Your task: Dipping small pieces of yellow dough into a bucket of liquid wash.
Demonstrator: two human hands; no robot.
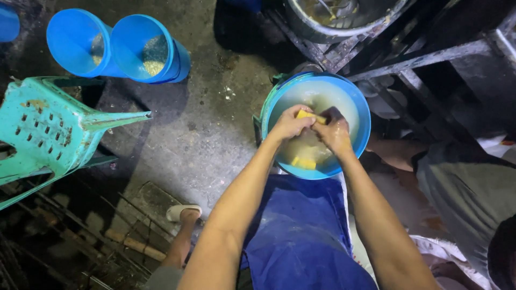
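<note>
Blue apron (301, 236) nearest, then left hand (290, 124) and right hand (334, 133) both pinching yellow piece (310, 115) over blue basin (355, 96); best kept low above cloudy water.

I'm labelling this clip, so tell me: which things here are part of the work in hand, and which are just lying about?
In the work:
left hand and right hand, together gripping a yellow piece
blue basin of cloudy liquid below them
more yellow pieces lying in it

Lying about:
two blue buckets
green plastic stool tipped over
metal bowl on a dark rack
</note>
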